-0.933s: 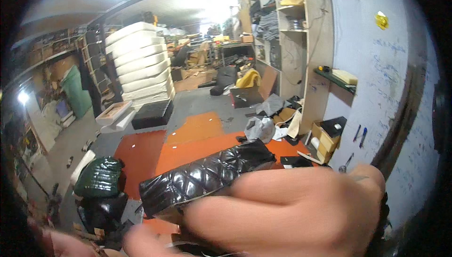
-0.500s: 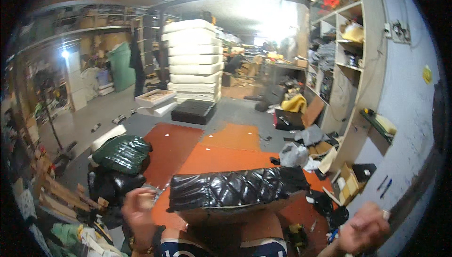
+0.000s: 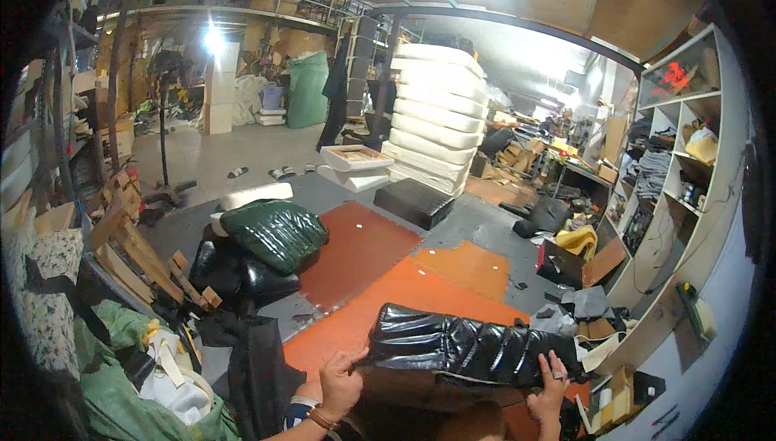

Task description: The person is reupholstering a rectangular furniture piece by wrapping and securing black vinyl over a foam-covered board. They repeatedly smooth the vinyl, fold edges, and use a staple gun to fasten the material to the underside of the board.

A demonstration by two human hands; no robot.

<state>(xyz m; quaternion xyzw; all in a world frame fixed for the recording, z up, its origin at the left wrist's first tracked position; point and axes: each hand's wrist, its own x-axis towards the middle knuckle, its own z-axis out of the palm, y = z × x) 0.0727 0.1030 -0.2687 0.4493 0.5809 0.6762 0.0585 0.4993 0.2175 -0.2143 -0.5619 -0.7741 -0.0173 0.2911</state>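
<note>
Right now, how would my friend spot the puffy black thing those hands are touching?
Look for the bright orange mat on the floor. At its near side, the left hand and right hand touch a long padded black piece. Unlike the shiny green cushion farther left, it's black, with both hands on it.

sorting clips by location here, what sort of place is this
Probably an upholstery workshop, judging by the tall stack of white cushion-shaped slabs, the long glossy black padded piece and the plump dark-green glossy cushion.
</note>
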